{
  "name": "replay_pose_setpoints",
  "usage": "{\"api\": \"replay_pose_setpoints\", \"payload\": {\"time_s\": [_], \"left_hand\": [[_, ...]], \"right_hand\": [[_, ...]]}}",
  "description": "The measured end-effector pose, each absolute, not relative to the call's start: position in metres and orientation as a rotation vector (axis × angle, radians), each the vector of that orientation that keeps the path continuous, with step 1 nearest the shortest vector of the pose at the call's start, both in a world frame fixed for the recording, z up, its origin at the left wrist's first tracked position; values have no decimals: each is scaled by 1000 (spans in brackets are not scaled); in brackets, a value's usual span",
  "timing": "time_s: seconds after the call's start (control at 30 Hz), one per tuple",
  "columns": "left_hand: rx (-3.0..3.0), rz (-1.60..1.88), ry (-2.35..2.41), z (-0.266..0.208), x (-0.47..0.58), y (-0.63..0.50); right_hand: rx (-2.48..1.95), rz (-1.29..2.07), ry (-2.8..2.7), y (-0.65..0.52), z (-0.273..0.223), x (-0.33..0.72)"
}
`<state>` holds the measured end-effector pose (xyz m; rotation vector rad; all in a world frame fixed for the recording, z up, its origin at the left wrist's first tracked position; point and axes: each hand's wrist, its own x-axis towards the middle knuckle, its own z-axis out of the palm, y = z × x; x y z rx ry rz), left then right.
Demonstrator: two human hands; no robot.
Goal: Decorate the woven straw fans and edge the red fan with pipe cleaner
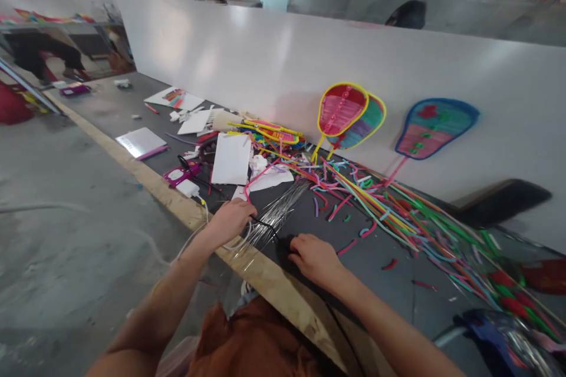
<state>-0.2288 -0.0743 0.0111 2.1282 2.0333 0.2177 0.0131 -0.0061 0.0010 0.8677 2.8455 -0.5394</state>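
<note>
My left hand (232, 219) is closed at the table's front edge, around a black cord (266, 225) that runs toward my other hand. Just above its fingers rises a bent pink fuzzy stem (246, 187). My right hand (315, 258) has its fingers curled down near the cord's other end, over a dark patch; what is in them, if anything, is hidden. Between and behind the hands lies a spread of thin silvery wires (278, 209). Cut pieces of coloured fuzzy stem (347, 247) are scattered beyond my right hand.
Fan-shaped coloured pieces (342, 111) and a blue-edged one (435, 129) lean on the white partition (247, 53). Long fuzzy stems (380, 206) stretch rightward. White cards (230, 159), a purple power strip (181, 174) and a white cable (194, 235) are at left. A black object (508, 203) stands right.
</note>
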Motion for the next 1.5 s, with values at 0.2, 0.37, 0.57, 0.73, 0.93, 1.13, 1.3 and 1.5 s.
{"api": "replay_pose_setpoints", "payload": {"time_s": [0.2, 0.37, 0.57, 0.73, 0.93, 1.13, 1.3, 1.5], "left_hand": [[2244, 466, 2153, 12, -206, -87], [2229, 680, 2235, 16, -189, -100], [2025, 621, 2388, -1, -194, -125], [1981, 417, 2345, -8, -196, -142], [1878, 659, 2322, 1, -189, -145], [1266, 1125, 2168, 4, -183, -154], [1263, 1169, 1927, 7, -179, -152], [1606, 692, 2169, 6, -187, -157]], "right_hand": [[1127, -1114, 2810, 0, 20, 35], [1136, -1884, 2689, 9, 42, 54], [1205, -2564, 2233, 8, 53, 57], [885, -2689, 2007, -10, 51, 45], [411, -2215, 2111, -49, 33, 12], [216, -1386, 2680, -52, 31, -12], [14, -868, 2883, -55, 33, -27], [9, -671, 3155, -31, 25, -47]]}}
